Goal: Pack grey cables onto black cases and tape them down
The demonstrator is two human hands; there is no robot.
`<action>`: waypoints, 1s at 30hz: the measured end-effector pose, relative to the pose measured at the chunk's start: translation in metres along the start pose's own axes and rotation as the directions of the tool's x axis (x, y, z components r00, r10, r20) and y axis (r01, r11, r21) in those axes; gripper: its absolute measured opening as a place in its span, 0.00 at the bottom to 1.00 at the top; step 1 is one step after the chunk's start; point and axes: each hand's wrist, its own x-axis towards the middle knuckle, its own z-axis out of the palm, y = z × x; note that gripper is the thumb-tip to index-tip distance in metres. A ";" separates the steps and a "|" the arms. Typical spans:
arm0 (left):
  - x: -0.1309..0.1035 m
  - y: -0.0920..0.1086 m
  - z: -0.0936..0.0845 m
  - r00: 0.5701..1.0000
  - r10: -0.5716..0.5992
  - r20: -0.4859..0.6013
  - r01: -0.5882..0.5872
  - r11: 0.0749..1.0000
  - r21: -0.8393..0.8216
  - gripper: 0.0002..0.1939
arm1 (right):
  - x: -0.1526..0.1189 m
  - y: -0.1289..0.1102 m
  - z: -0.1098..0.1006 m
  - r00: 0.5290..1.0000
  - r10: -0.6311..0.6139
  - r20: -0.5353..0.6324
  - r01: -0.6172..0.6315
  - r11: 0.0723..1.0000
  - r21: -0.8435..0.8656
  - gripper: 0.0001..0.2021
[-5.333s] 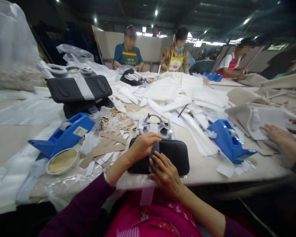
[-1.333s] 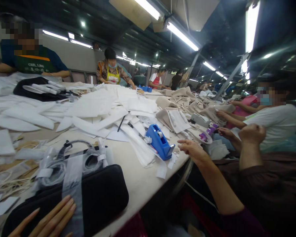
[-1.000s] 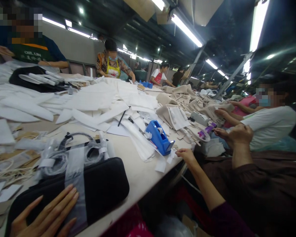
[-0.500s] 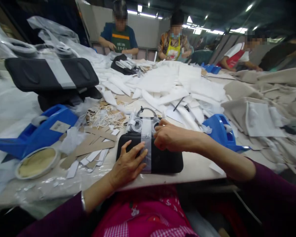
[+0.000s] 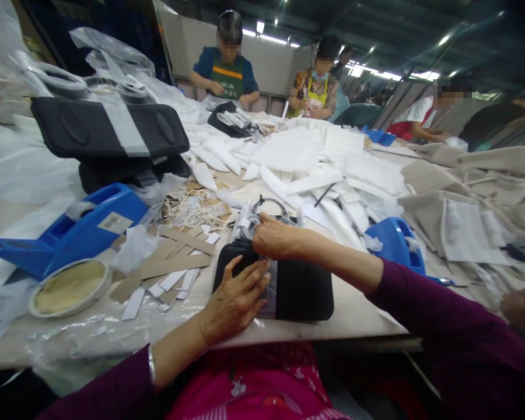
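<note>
Case (image 5: 304, 291) lies flat on the bench (image 5: 359, 315), so the left hand (image 5: 231, 306), grip open, should hold it steady without wrinkling the clear strip (image 5: 271, 294), while the right hand (image 5: 275, 238), grip curled closed on I cannot tell what, should press softly beside the wrapped loops (image 5: 245, 228).
</note>
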 end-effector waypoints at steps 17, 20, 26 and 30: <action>0.002 0.000 -0.003 1.000 -0.017 0.012 0.016 0.999 0.043 0.21 | 0.000 0.030 0.021 0.944 0.228 -0.239 -0.247 0.967 -0.056 0.20; 0.001 0.000 -0.003 0.999 -0.023 0.022 0.022 0.999 0.050 0.20 | -0.013 0.053 0.025 0.822 0.422 -0.382 -0.435 0.899 0.055 0.17; 0.000 -0.002 -0.003 1.000 -0.009 0.024 0.007 0.997 0.080 0.23 | -0.017 0.038 0.046 0.794 0.459 -0.398 -0.345 0.880 0.327 0.38; -0.001 -0.004 -0.006 0.999 0.018 0.037 -0.022 0.992 0.124 0.24 | -0.004 0.036 0.062 0.806 0.461 -0.372 -0.338 0.873 0.351 0.42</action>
